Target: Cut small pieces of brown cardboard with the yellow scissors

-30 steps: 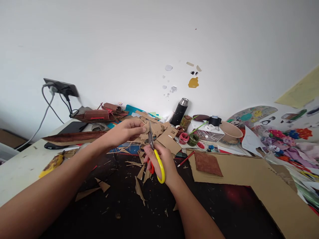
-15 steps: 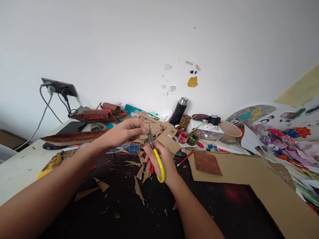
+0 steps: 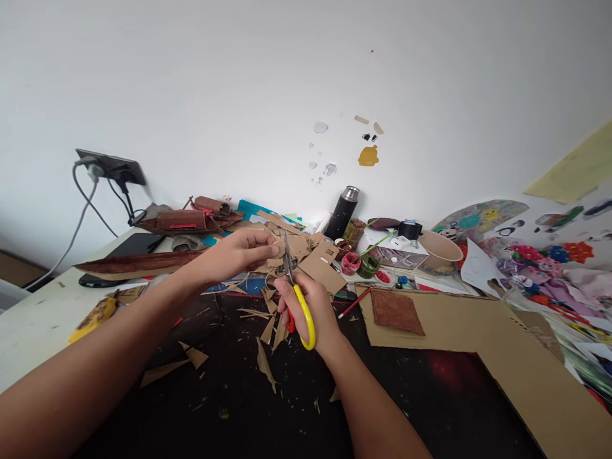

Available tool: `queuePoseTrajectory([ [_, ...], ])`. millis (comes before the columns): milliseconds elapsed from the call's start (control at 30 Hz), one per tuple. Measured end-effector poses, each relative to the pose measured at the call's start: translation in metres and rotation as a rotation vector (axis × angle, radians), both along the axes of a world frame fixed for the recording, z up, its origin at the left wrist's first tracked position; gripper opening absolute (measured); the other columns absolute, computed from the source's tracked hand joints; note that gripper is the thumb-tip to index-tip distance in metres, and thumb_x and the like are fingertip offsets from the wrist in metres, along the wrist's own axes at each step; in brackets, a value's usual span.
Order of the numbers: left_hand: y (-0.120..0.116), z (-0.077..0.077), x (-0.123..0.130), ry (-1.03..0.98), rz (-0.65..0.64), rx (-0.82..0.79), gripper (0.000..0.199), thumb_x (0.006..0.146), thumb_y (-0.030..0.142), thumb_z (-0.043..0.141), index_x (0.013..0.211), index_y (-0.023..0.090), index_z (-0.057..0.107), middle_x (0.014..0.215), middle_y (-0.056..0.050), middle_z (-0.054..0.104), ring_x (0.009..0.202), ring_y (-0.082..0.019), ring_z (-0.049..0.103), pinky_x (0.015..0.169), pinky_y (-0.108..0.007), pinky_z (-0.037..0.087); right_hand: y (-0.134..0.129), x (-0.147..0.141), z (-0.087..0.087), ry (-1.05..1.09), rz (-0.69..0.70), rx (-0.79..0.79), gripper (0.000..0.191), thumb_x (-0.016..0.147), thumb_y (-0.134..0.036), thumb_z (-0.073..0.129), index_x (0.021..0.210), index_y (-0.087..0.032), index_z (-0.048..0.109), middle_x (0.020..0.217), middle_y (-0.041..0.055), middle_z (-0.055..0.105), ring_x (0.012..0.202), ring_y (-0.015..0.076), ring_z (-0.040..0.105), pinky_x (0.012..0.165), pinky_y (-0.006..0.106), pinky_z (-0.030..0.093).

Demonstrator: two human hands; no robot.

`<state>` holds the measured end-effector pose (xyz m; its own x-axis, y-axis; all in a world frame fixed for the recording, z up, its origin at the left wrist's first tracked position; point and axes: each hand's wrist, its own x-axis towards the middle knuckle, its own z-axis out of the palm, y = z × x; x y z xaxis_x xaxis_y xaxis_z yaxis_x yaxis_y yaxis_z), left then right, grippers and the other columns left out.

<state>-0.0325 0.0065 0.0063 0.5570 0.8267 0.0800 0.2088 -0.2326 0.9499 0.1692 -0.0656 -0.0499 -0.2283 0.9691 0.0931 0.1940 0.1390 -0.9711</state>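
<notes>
My right hand is closed around scissors with yellow and red handles, their metal blades pointing up and away from me. Just left of the blades, my left hand pinches a small piece of cardboard between thumb and fingers. That piece blends into the brown scraps behind it, so its outline is hard to make out. A heap of cardboard scraps lies beyond both hands. Loose offcuts are scattered on the dark work surface below them.
To the right lies a large cardboard sheet bearing a brown painted square. A red pencil rests beside it. Behind stand a black flask and paint jars. At left are a brown painted boat shape and a yellow packet.
The whole view has shifted very slightly. Both hands, the scissors and the small cardboard piece keep nearly the same position.
</notes>
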Motion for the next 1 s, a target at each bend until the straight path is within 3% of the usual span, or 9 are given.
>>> queuePoseTrajectory([
  [200,0.0027,-0.0021,-0.0013,0.007,0.000,0.025,0.032,0.101,0.044,0.062,0.079,0.021,0.056,0.063,0.004,0.041,0.054,-0.012,0.033,0.051,-0.028,0.025,-0.0010,-0.0009,0.0007,-0.043,-0.034,0.005,0.042,0.097,-0.063,0.068,0.099,-0.021,0.070,0.062,-0.0029,0.063,0.043,0.0137,0.059,0.044,0.023,0.045],
  [433,0.0026,-0.0015,-0.0009,-0.002,0.000,-0.001,0.030,0.101,0.043,0.061,0.080,0.021,0.057,0.064,0.004,0.040,0.053,-0.012,0.031,0.050,-0.028,0.023,-0.0027,-0.0022,0.0025,-0.064,-0.055,0.010,0.047,0.096,-0.067,0.067,0.084,-0.022,0.060,0.058,-0.0033,0.061,0.041,0.0130,0.057,0.043,0.022,0.043],
  [700,0.0011,-0.0022,0.0015,-0.050,-0.008,-0.050,0.035,0.100,0.042,0.062,0.074,0.022,0.050,0.062,0.005,0.038,0.053,-0.012,0.032,0.051,-0.029,0.025,-0.0008,-0.0001,-0.0010,-0.066,-0.050,0.005,0.039,0.097,-0.061,0.070,0.096,-0.022,0.069,0.062,-0.0036,0.062,0.043,0.0133,0.060,0.042,0.021,0.045],
  [1000,-0.0017,0.0032,0.0024,0.024,-0.009,0.021,0.037,0.100,0.041,0.060,0.071,0.022,0.051,0.057,0.003,0.046,0.051,-0.012,0.035,0.050,-0.029,0.028,-0.0011,0.0000,0.0023,-0.083,-0.074,0.013,0.044,0.096,-0.064,0.069,0.085,-0.022,0.062,0.058,-0.0032,0.062,0.040,0.0130,0.059,0.041,0.021,0.044],
])
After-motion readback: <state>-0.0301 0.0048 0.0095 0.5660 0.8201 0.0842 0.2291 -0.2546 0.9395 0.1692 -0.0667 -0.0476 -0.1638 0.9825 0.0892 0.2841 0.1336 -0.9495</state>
